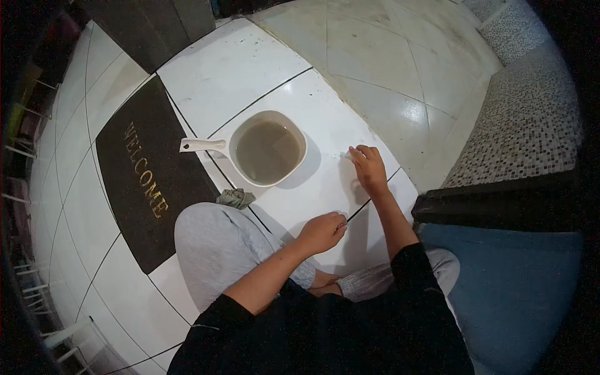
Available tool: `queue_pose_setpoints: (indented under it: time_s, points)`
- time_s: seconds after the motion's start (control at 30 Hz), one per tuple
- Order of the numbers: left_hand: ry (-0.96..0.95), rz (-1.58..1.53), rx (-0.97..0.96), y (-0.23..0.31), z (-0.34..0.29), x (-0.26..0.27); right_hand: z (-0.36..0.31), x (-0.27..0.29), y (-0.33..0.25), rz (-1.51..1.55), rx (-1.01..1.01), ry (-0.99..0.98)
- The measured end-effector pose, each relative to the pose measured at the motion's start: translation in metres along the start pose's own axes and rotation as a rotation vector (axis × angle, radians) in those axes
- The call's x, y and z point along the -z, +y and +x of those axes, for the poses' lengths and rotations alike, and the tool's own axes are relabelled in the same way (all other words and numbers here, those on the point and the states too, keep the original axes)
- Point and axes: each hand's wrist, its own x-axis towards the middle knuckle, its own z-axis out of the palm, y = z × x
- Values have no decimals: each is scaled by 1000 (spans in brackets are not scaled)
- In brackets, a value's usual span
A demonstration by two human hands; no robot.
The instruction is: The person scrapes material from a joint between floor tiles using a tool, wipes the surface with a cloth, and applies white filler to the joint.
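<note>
A white water dipper (302, 164) with a short handle stands on the white tiled floor (262, 75) in front of me, holding murky grey-brown water. To its right, my right hand (371, 171) is closed in a pinch close above the tile. Something small and pale shows at its fingertips, too small to name. My left hand (321, 234) hangs nearer my lap with its fingers curled; whatever they may hold is hidden. A crumpled grey-green cloth (235, 199) lies by my left knee, below the dipper.
A dark doormat (140, 169) with gold lettering lies to the left. Beige floor tiles (375, 62) begin beyond the white ones. At right are a mosaic-tiled wall (519, 125), a dark ledge (494, 203) and a blue surface (500, 281). A dark panel (150, 31) stands far left.
</note>
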Motion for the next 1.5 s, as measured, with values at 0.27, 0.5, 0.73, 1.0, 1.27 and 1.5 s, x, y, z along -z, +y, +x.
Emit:
queue_pose_setpoints:
  time_s: [0.27, 0.5, 0.73, 1.0, 1.27, 1.5]
  points:
    - [68, 9, -34, -6, -3, -1, 16, -13, -21, -32, 70, 5]
    - [6, 12, 2, 1, 1, -1, 1, -12, -3, -23, -64, 70]
    - [46, 21, -13, -4, -4, -3, 24, -6, -10, -14, -112, -50]
    - [5, 20, -19, -2, -3, 1, 19, -5, -15, 34, -123, -76]
    - [16, 2, -29, -2, -3, 0, 16, -4, -10, -18, -81, -116]
    - [11, 28, -19, -3, -2, -2, 7, -2, -13, 49, -64, -99]
